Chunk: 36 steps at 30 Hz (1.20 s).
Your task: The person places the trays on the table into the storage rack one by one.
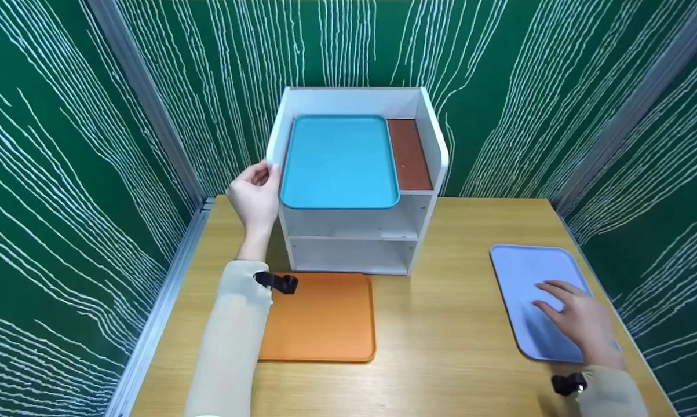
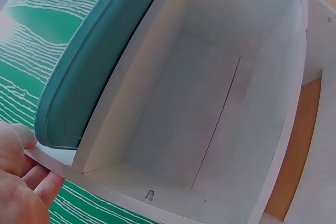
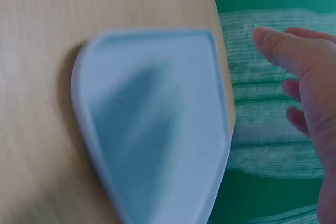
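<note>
My left hand (image 1: 256, 192) grips the left side panel of a small white shelf unit (image 1: 354, 255) near its top. In the left wrist view, the thumb and the fingers lie on opposite faces of that panel. A turquoise tray (image 1: 339, 162) rests on the top board, sticking out a little past its front edge. Over at the right, my right hand (image 1: 580, 318) hovers above a periwinkle-blue tray (image 1: 522, 278), fingers spread and nothing between them. The right wrist view has this hand apart from the tray, whose surface carries its shadow.
An orange tray (image 1: 331, 318) lies on the wooden table (image 1: 441, 347) in front of the shelf, partly behind my left forearm. Brown board (image 1: 409, 156) shows beside the turquoise tray. Green patterned walls (image 1: 499, 87) with metal posts close in the table's back and sides.
</note>
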Tool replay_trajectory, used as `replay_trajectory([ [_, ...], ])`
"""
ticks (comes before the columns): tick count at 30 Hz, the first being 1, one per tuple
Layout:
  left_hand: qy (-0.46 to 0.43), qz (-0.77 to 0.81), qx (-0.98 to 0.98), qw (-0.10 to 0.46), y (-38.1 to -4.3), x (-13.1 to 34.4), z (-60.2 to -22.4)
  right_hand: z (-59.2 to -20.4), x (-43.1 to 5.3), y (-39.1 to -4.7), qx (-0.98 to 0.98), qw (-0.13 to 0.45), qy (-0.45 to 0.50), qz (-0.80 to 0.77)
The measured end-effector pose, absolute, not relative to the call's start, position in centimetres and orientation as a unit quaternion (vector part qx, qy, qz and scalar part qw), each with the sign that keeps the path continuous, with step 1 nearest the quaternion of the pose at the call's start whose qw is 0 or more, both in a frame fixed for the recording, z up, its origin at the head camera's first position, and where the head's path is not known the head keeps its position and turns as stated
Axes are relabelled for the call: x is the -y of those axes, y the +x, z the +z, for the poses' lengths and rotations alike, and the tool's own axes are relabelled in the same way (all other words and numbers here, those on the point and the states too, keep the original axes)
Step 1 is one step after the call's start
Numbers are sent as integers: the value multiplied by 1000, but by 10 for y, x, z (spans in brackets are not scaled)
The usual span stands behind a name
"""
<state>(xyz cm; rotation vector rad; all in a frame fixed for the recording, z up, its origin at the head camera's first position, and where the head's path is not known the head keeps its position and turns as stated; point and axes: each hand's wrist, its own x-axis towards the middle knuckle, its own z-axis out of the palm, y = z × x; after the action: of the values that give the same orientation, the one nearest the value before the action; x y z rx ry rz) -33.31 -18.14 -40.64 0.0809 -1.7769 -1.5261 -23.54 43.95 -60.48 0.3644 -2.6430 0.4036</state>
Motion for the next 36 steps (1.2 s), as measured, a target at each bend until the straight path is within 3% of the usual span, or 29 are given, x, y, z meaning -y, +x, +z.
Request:
replay_trajectory([
  [7, 35, -599, 701, 386, -333, 182, -407, -609, -481, -218, 986, 46, -58, 148],
  [11, 36, -598, 702, 384, -334, 182, -407, -611, -497, -207, 981, -15, -126, 144],
  [16, 36, -601, 701, 383, -333, 183, -407, -612, -504, -199, 956, -49, -235, 168],
  [24, 38, -600, 705, 376, -333, 182, -408, -620, -509, -182, 814, -52, -418, 400],
  [36, 42, -603, 703, 373, -333, 183, -407, -665, -550, -172, 595, -85, -520, 608],
])
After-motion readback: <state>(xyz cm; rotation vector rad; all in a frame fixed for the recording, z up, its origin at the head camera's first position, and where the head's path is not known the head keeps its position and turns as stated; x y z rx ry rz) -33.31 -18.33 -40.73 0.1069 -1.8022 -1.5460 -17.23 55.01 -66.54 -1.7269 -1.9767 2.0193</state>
